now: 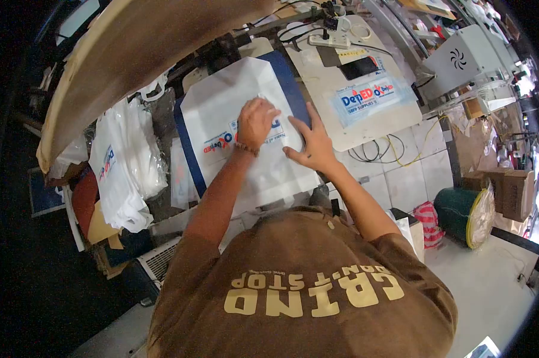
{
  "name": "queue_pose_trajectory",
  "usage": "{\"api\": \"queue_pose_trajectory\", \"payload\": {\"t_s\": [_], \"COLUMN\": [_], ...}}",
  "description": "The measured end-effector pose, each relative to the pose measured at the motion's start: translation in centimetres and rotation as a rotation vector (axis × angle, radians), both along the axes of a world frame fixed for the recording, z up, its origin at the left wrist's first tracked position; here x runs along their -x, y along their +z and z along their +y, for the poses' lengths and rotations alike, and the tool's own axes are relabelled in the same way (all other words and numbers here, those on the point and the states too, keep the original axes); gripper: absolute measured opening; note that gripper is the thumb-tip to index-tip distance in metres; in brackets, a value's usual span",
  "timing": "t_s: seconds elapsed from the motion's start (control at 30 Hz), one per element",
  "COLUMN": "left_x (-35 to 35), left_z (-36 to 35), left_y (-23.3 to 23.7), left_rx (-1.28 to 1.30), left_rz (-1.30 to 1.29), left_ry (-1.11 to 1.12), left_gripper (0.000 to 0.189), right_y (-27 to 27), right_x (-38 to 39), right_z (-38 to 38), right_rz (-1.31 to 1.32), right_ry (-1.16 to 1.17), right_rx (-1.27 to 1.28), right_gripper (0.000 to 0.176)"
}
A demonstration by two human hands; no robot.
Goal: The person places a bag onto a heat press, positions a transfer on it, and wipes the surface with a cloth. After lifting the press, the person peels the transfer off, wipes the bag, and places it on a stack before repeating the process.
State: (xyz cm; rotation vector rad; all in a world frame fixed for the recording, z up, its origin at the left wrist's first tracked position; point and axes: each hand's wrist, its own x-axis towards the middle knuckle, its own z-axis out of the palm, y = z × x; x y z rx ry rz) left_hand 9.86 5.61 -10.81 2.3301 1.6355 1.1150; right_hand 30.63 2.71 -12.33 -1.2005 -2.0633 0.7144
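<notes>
A white plastic-like bag or sheet [216, 107] with red and blue lettering lies flat over a dark blue board [189, 149], whose edges show on both sides. On its printed part rests my left hand [257, 122], a beaded bracelet at the wrist. Its fingers are curled together, and anything beneath them is hidden. My right hand [312, 142] lies at the right edge of the white piece, thumb and fingers spread, holding nothing. Part of the blue and red print is covered by my left hand.
A stack of white printed bags [126, 161] lies left. To the right, a pale board [317, 77] carries a printed sheet [365, 101], a dark phone [359, 68] and a power strip [329, 39]. A large curved brown panel [144, 48] arches overhead; a white machine [463, 62] stands right.
</notes>
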Motion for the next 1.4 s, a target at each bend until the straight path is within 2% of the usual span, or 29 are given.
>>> {"api": "queue_pose_trajectory", "payload": {"t_s": [0.07,0.13,0.27,0.33,0.5,0.6,0.67,0.8,0.87,0.9,0.97,1.03,1.1,1.17,1.23,1.27,1.3,1.37,1.4], "left_x": [-0.3,-1.3,0.2,0.2,-0.8,2.2,5.7,4.0,0.7,-1.0,1.6,8.3,12.7,12.1,7.0,4.8,5.6,9.1,11.8], "left_z": [-0.8,-4.0,-3.3,0.4,0.0,-1.1,-3.0,-2.9,-3.1,-3.9,-4.8,-6.6,-8.5,-9.3,-10.5,-11.4,-11.6,-12.4,-12.4], "left_y": [-0.1,-1.0,-1.3,-0.3,-0.8,-1.0,-0.9,-1.3,-1.1,-0.6,-2.9,-4.1,-2.3,-2.2,-1.6,-0.9,-1.2,-2.2,-2.4], "left_rx": [0.022,-0.038,0.034,0.009,-0.039,-0.071,-0.068,-0.041,-0.065,-0.051,-0.085,-0.031,-0.034,-0.033,0.073,-0.070,-0.072,0.173,-0.046], "left_rz": [-0.025,0.056,0.160,-0.055,-0.106,-0.078,-0.088,-0.103,-0.009,-0.110,-0.068,0.114,-0.018,0.007,0.146,-0.034,-0.038,-0.026,-0.052], "left_ry": [0.079,0.056,-0.010,0.114,0.089,0.157,0.361,0.507,0.301,0.269,0.299,0.407,0.533,0.554,0.426,0.322,0.323,0.512,0.494], "left_gripper": [0.008,0.011,0.017,0.018,0.014,0.011,0.016,0.015,0.013,0.012,0.009,0.009,0.011,0.011,0.009,0.006,0.006,0.009,0.009], "right_y": [0.1,-0.1,-0.6,-0.2,0.1,-0.2,0.0,0.3,0.3,0.3,0.3,0.8,0.6,0.6,0.8,0.8,0.7,0.4,0.4], "right_x": [-0.1,-0.2,-0.1,0.0,0.0,-0.1,0.1,0.3,0.3,0.2,0.3,0.2,0.2,0.5,0.5,0.5,0.5,0.4,0.3], "right_z": [0.0,0.1,-0.2,-0.1,0.2,-0.3,0.0,-0.1,0.0,0.1,0.0,-0.2,-0.4,-0.3,-0.4,-0.1,-0.1,-0.1,-0.1], "right_rz": [-0.004,-0.013,-0.016,0.009,-0.008,-0.021,-0.039,-0.002,-0.006,-0.011,-0.015,-0.073,-0.066,-0.047,-0.045,-0.052,-0.060,-0.059,-0.055], "right_ry": [-0.007,0.002,-0.010,-0.011,-0.010,0.001,-0.015,-0.028,-0.012,-0.009,0.007,-0.012,0.002,-0.005,0.001,0.006,0.007,0.013,0.017], "right_rx": [0.013,-0.016,-0.060,-0.042,-0.047,-0.023,-0.022,-0.034,-0.031,-0.029,-0.051,-0.010,-0.022,-0.052,-0.016,-0.032,-0.041,-0.053,-0.067], "right_gripper": [0.081,0.082,0.082,0.083,0.081,0.082,0.083,0.081,0.081,0.082,0.083,0.082,0.081,0.081,0.081,0.080,0.080,0.081,0.081]}}
